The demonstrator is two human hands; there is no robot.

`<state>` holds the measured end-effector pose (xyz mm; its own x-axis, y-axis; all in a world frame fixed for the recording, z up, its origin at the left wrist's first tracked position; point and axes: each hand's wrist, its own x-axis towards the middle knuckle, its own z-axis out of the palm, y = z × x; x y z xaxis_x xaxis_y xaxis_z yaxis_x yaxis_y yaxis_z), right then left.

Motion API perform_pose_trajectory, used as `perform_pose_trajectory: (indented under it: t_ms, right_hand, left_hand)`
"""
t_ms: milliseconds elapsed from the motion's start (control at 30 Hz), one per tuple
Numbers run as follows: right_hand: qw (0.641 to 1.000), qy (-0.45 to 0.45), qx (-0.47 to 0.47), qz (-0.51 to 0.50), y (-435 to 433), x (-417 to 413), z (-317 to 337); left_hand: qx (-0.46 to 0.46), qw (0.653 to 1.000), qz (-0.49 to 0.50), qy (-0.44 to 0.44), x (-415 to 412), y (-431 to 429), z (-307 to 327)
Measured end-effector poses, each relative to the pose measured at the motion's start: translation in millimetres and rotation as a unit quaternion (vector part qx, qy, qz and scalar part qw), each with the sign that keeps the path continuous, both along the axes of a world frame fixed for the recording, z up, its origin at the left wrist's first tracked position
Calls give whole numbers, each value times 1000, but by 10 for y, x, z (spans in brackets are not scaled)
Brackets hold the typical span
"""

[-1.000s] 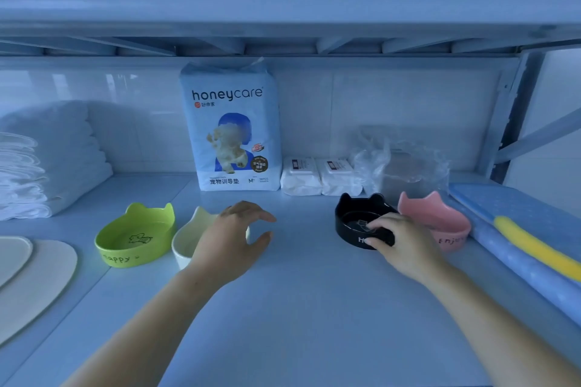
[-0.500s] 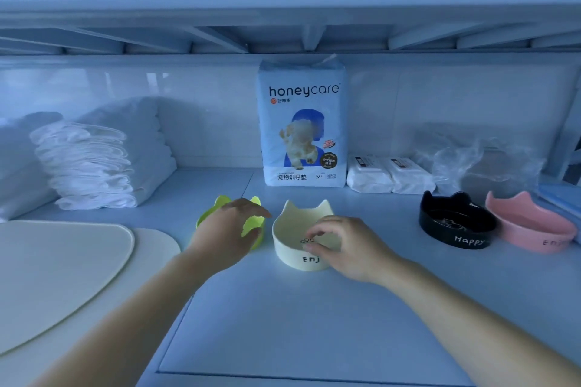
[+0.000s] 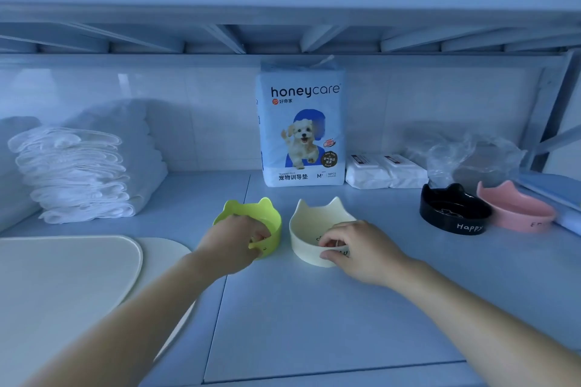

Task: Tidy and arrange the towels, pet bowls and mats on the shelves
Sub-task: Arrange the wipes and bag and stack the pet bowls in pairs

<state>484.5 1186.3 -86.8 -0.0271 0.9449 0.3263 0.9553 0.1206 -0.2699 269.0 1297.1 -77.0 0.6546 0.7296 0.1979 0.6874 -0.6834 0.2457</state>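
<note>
A green cat-eared bowl (image 3: 251,210) and a cream cat-eared bowl (image 3: 309,225) stand side by side at the middle of the shelf. My left hand (image 3: 231,243) grips the green bowl's near rim, fingers curled inside it. My right hand (image 3: 352,245) pinches the cream bowl's near rim. A black bowl (image 3: 452,214) marked "Happy" and a pink bowl (image 3: 515,212) sit together at the right. Folded white towels (image 3: 81,176) are stacked at the back left. Two cream mats (image 3: 63,280) lie overlapped at the front left.
A honeycare training-pad pack (image 3: 301,129) stands against the back wall. Two white wipe packs (image 3: 386,171) and a crumpled clear plastic bag (image 3: 465,151) lie to its right. The upper shelf's underside hangs low overhead. A blue roll (image 3: 562,195) sits at the far right edge.
My left hand came down onto the green bowl and closed on its rim. My right hand left the black bowl and took the cream bowl's rim. The view swung left.
</note>
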Motion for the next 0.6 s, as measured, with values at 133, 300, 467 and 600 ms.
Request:
perform_pose_trajectory:
  t_ms: [133, 300, 467, 600]
  right_hand:
    - [1000, 8, 0, -13, -65, 2, 2]
    - [999, -3, -4, -52, -231, 130, -9]
    - [996, -2, 18, -88, -361, 227, -58]
    - [996, 14, 21, -88, -383, 237, -104]
  left_hand:
    - [3, 1000, -31, -5, 149, -75, -64]
    - [-4, 998, -64, -19, 278, -167, -108]
    - [37, 998, -34, -36, 282, -239, -150]
    - [37, 998, -19, -38, 341, -282, -141]
